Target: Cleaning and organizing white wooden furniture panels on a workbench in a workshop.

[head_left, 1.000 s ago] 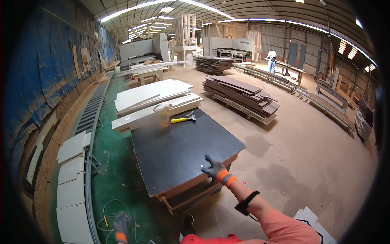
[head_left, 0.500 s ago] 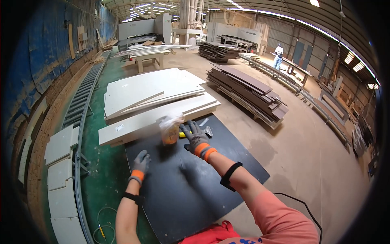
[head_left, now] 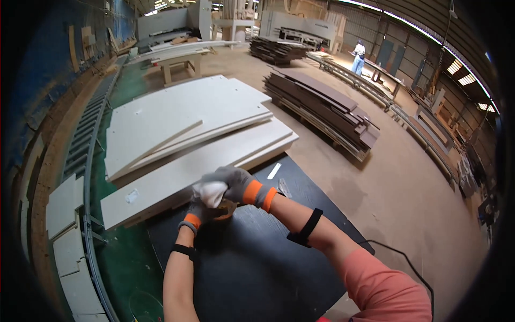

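Note:
Both my gloved hands are together over the dark board (head_left: pixel 252 252). My left hand (head_left: pixel 201 210) is closed around the side of a container with amber contents (head_left: pixel 229 208), mostly hidden by the gloves. A crumpled white cloth-like or plastic piece (head_left: pixel 213 192) sits at its top. My right hand (head_left: pixel 235 182) is closed on that white piece, its fingers slightly blurred. On the board beyond my right wrist lie a white strip (head_left: pixel 274 171) and a small clear-looking piece (head_left: pixel 284 188).
White panels (head_left: pixel 177 110) are stacked just beyond the board. Brown panels (head_left: pixel 322 110) form a pile at the right. A roller conveyor (head_left: pixel 88 134) runs along the left, with white panels (head_left: pixel 70 257) nearer me. A person (head_left: pixel 359 56) stands far off by a bench.
My right hand has left the yellow object's area and come to the white piece. My left hand has moved up to the container. The view has shifted slightly.

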Available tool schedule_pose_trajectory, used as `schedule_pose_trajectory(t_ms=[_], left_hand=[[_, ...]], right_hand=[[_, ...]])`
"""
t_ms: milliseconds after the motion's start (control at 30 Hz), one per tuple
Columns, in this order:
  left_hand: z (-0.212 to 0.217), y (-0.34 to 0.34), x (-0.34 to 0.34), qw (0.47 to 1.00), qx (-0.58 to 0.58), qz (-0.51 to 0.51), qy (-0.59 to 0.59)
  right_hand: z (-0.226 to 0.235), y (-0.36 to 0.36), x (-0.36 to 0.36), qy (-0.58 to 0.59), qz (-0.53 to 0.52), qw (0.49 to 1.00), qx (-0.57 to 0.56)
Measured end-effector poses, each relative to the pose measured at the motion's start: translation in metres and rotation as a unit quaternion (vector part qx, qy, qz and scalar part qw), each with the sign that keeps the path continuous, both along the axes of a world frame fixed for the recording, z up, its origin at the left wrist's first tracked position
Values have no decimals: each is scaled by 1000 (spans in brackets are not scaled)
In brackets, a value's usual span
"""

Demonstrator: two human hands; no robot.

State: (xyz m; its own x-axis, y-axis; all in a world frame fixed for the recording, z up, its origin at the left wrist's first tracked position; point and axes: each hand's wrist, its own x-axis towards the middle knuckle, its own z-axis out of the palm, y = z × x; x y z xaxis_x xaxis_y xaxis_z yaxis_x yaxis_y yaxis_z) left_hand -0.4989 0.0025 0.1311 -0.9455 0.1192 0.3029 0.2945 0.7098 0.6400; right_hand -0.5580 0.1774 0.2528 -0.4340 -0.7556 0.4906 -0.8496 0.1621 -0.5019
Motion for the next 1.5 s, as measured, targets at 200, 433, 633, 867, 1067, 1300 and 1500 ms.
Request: schedule_pose_trajectory(t_ms=[200, 433, 633, 867, 1067, 1300, 1500], left_hand=[[2, 18, 40, 976, 178, 123, 7], [66, 66, 122, 995, -68, 75, 19], [119, 113, 162, 964, -265, 33, 13], [136, 153, 181, 927, -365, -29, 83], [130, 170, 176, 922, -366, -68, 105], [85, 156, 163, 945, -232, -100, 207], [-59, 103, 72, 867, -459, -108, 162]], right_hand=[[-56, 56, -28, -550, 18, 765, -334], [-28, 137, 110, -623, -52, 720, -302], [-31, 164, 209, -697, -68, 579, -418], [-34, 208, 270, -645, -88, 603, -461], [-27, 226, 291, -692, -26, 513, -506], [-62, 233, 289, -673, -22, 489, -554], [-83, 263, 323, -696, 3, 474, -539]])
